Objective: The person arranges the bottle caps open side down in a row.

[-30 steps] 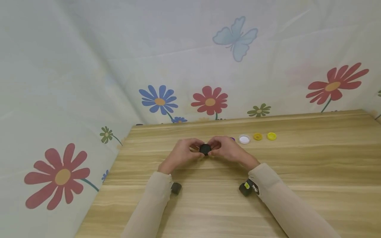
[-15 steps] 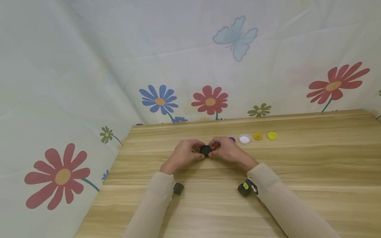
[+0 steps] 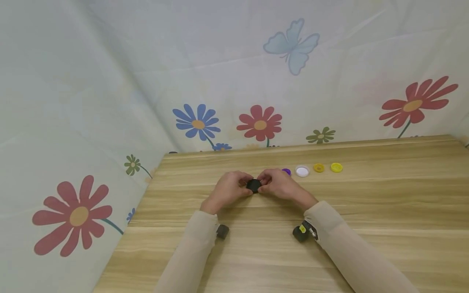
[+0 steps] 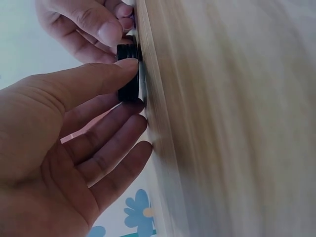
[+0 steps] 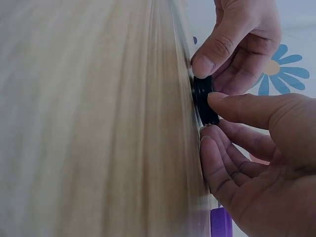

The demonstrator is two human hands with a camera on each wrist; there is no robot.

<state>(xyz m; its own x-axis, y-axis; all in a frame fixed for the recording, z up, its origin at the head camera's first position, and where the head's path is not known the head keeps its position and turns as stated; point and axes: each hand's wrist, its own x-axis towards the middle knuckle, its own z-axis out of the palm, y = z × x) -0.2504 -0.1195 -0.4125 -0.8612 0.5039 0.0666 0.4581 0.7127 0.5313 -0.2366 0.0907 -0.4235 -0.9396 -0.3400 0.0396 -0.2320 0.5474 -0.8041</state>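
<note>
Two hands (image 3: 253,188) pinching one black cap (image 3: 253,185), table (image 3: 366,211)

This looks like a makeshift recording corner rather than a lived-in room. A pale flower-and-butterfly printed cloth (image 3: 234,81) is hung as a backdrop round a plain wooden table (image 3: 366,228)

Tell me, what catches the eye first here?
Two hands, the left hand and right hand, pinch a small black cap between them at the middle of a wooden table. Behind it lie purple, white and yellow caps in a row.
</note>
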